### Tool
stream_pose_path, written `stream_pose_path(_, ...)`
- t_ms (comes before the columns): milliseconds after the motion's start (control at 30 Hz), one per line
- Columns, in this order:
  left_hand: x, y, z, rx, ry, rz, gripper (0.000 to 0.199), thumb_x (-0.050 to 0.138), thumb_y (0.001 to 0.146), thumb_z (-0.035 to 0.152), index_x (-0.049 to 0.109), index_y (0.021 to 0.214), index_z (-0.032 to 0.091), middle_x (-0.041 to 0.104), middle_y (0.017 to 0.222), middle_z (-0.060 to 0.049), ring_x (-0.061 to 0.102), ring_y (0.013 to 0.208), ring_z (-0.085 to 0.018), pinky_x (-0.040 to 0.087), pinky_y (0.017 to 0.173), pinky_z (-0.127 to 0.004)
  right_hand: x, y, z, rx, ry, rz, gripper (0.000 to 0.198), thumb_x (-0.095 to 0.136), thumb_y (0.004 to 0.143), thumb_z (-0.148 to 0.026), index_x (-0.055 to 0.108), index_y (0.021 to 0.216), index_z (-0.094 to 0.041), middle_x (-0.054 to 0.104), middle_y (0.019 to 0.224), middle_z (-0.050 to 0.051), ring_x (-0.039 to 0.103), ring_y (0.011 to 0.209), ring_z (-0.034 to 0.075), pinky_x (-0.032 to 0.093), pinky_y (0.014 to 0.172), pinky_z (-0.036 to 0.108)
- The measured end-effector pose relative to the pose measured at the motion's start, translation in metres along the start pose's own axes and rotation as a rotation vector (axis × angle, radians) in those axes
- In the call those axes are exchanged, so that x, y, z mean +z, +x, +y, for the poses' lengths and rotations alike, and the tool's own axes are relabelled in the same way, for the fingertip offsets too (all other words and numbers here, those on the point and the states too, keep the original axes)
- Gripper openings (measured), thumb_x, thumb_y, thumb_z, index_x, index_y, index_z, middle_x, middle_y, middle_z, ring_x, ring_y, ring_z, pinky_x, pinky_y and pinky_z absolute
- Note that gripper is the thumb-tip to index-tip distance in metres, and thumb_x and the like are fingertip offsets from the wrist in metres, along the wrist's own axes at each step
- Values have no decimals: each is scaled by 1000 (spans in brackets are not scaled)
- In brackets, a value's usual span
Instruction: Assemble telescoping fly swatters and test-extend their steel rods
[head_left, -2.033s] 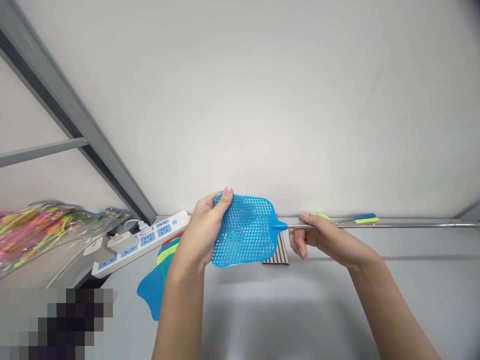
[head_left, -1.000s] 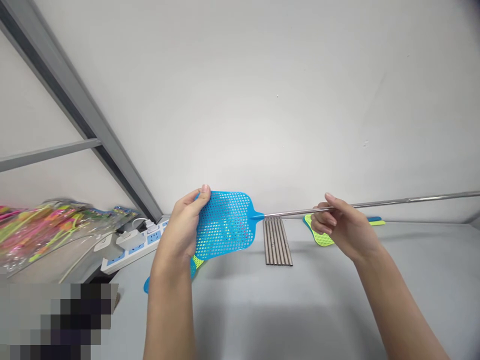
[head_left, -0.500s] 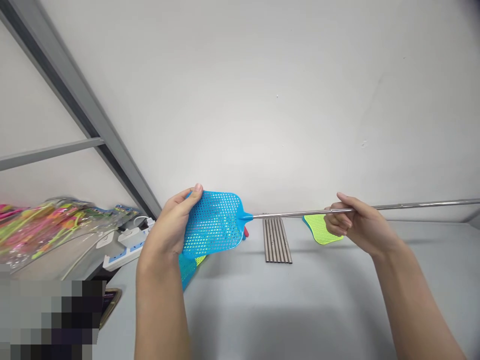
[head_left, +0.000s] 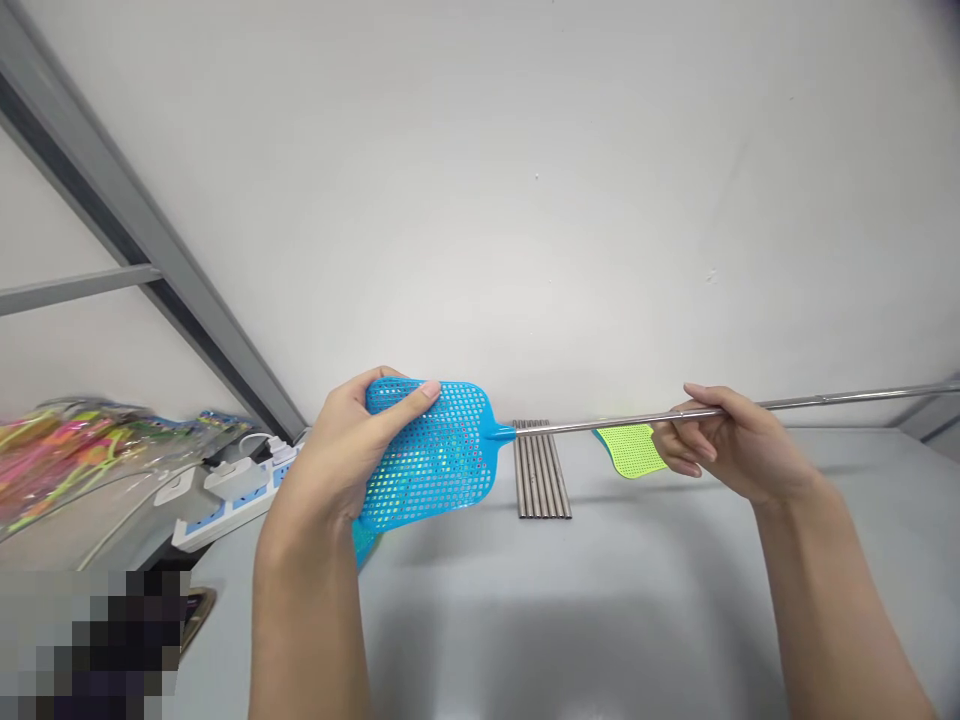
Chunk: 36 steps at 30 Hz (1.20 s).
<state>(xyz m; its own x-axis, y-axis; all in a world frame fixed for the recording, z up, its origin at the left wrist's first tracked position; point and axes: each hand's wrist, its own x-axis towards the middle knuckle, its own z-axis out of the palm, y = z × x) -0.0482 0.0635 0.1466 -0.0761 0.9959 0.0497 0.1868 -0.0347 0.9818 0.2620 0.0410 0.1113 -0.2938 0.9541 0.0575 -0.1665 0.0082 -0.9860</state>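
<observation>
A fly swatter with a blue perforated head (head_left: 450, 450) and a long thin metal rod is held level above the table. My left hand (head_left: 356, 435) grips the head at its left edge, thumb across the front and fingers behind it. Farther along, my right hand (head_left: 724, 440) is curled around the metal rod (head_left: 600, 421), which runs on to the right edge of the view. Behind the rod lies a yellow-green swatter head (head_left: 634, 451), partly covered by my right hand. Several metal tubes (head_left: 541, 475) rest side by side on the table between my hands. Another blue swatter head (head_left: 365, 540) shows beneath my left wrist.
A white power strip (head_left: 225, 510) with plugs and cables is at the left. Beyond it are colourful plastic-wrapped items (head_left: 97, 445). A phone (head_left: 196, 615) lies at the lower left, partly covered by a pixelated patch. A pale wall (head_left: 540, 230) stands behind the grey table (head_left: 487, 610).
My left thumb has slid farther across the blue head, which now faces me more squarely. The view has shifted slightly, and my right hand still holds the rod.
</observation>
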Motion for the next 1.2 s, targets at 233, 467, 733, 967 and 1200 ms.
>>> stream_pose_path(233,2,1,1,50,129,13,31,62,57,45,53,69,18,53,58,1,52,52,-14,40,44,-23,3,1,-1,-1,4,11,52,26,84,-35,46,38,-20,35,41,1,34,43,14,24,49,31)
stream_pose_path(467,1,5,-3,42,186,18,34,61,57,48,54,70,18,52,57,1,51,52,-14,39,44,-23,5,0,0,32,9,29,49,29,84,-37,38,39,-20,36,42,0,34,41,13,24,49,30)
stream_pose_path(733,-2,4,-3,37,172,33,30,62,57,46,52,67,19,50,57,3,49,51,-13,38,44,-22,4,1,2,17,14,-3,48,28,83,-39,35,40,-19,37,42,0,35,41,12,26,49,30)
stream_pose_path(967,-1,9,-7,-1,105,-29,29,61,59,44,50,68,19,49,56,3,50,51,-13,38,44,-22,6,2,3,2,12,-5,49,28,84,-36,35,39,-19,37,42,0,34,40,12,27,50,30)
stream_pose_path(1200,-2,12,-10,-39,121,-57,30,61,59,44,51,71,19,50,58,2,51,52,-14,38,44,-23,10,4,2,11,-16,28,48,30,83,-36,31,38,-19,37,42,0,34,41,12,27,51,30)
